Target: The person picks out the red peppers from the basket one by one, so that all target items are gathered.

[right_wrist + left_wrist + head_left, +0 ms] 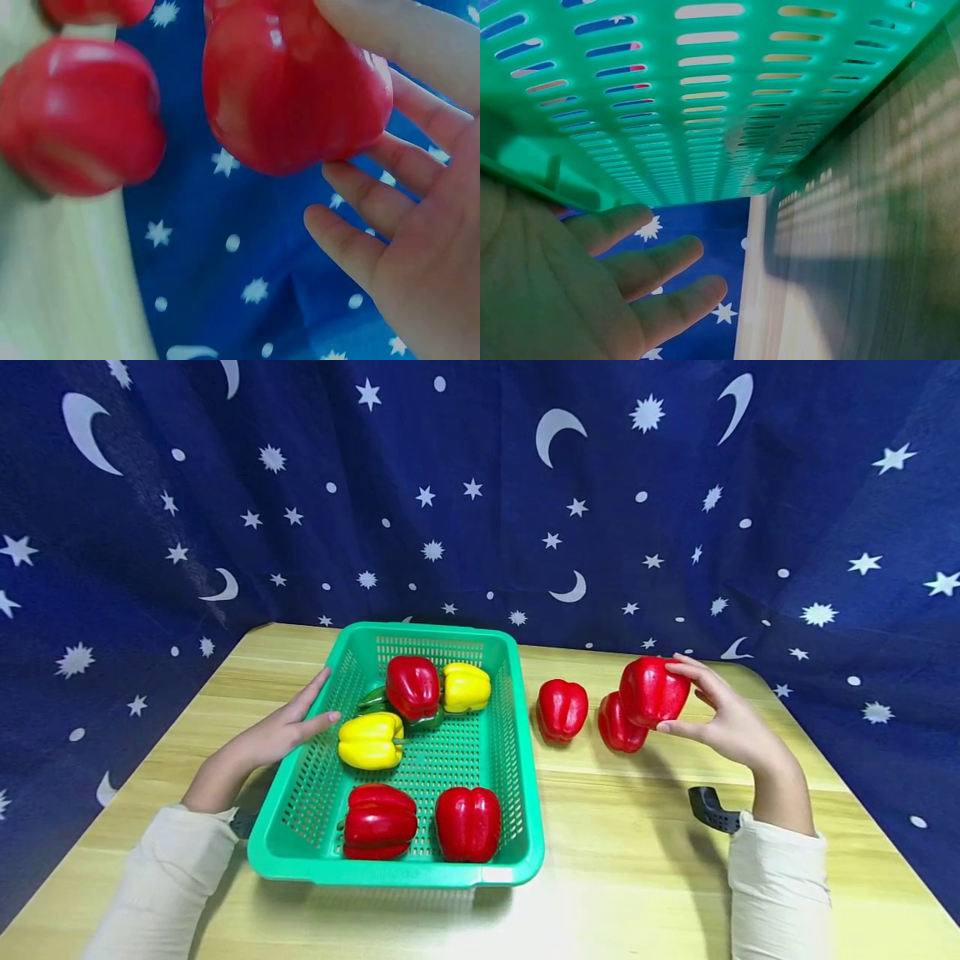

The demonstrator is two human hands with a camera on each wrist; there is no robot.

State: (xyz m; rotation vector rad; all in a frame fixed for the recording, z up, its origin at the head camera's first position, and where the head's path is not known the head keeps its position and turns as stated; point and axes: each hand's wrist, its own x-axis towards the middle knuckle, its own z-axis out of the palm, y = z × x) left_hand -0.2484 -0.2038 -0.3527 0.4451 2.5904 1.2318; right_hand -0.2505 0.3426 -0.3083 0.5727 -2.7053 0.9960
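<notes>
My right hand pinches a red bell pepper between thumb and fingers, above the table at the right. In the right wrist view the held bell pepper is up off the table. Just behind it, partly covered, a second red bell pepper rests on the wood, and a third red one lies nearer the basket. My left hand rests at the left rim of a green plastic basket, thumb over the rim. In the left wrist view its other fingers extend loosely outside the wall.
Inside the basket lie red bell peppers, two yellow bell peppers and green peppers partly under a red one. A light wooden table carries everything. A dark blue cloth with moons and stars hangs behind it.
</notes>
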